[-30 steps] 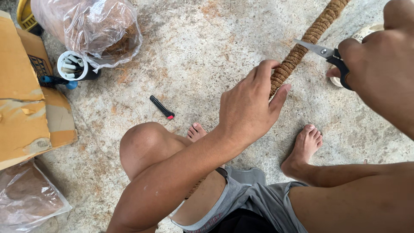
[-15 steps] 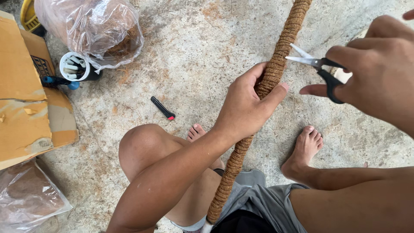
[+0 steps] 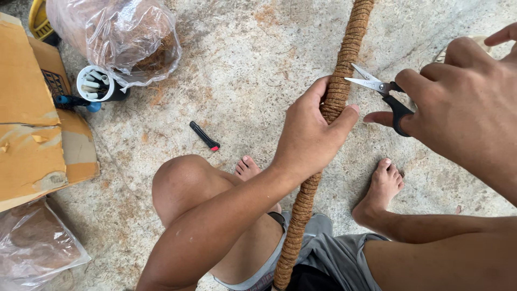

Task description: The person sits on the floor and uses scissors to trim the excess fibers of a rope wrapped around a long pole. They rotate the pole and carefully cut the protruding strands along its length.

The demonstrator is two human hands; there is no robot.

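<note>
At nine o'clock lies a flattened brown cardboard box [image 3: 32,134], with a crumpled clear plastic bag [image 3: 32,248] below it at seven. Toward eleven sits a clear plastic bag of brown fibre [image 3: 121,37], and touching its lower edge a small black cup holding white sticks [image 3: 97,83]. A short black tool with a red tip [image 3: 204,135] lies alone on the mottled concrete floor [image 3: 242,64], left of centre.

The left hand [image 3: 312,137] is at centre, fingers and thumb clamped around a long pole wrapped in brown coir rope [image 3: 342,81] (it runs from twelve o'clock down to six, between the person's knees). At two o'clock the right hand [image 3: 463,108] holds black-handled steel scissors [image 3: 379,94], fingers closed through the loops, blades slightly parted and pointing at the pole, just beside it.
</note>
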